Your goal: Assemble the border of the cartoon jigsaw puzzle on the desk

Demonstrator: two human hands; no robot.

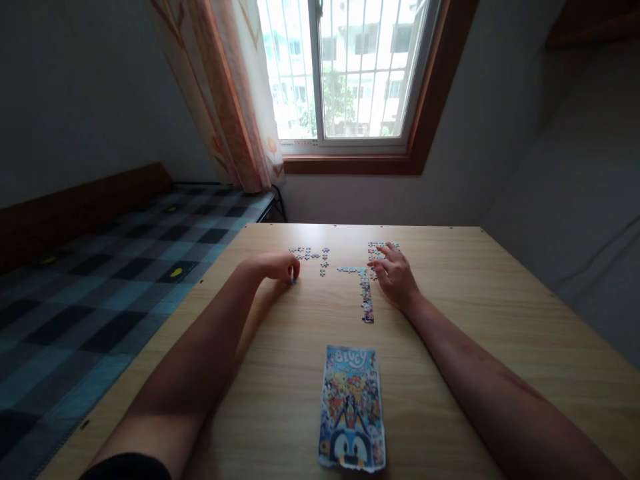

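Observation:
My left hand [281, 265] is closed in a pinch, with a small puzzle piece [293, 281] at its fingertips, low over the table. Just beyond it lie several loose puzzle pieces [307, 254]. My right hand [395, 275] rests with fingers spread over a block of puzzle pieces [376, 248] at the far right, partly covering them. Between the hands, a joined corner strip of puzzle [367, 297] runs across and then down toward me. Nearer to me lies a flat Bluey picture packet [352, 407], touched by neither hand.
The light wooden table [450, 320] reaches toward the window wall. A bed with a checked cover [135, 260] stands along its left side. A barred window [350, 73] and a patterned curtain [225, 93] are at the back.

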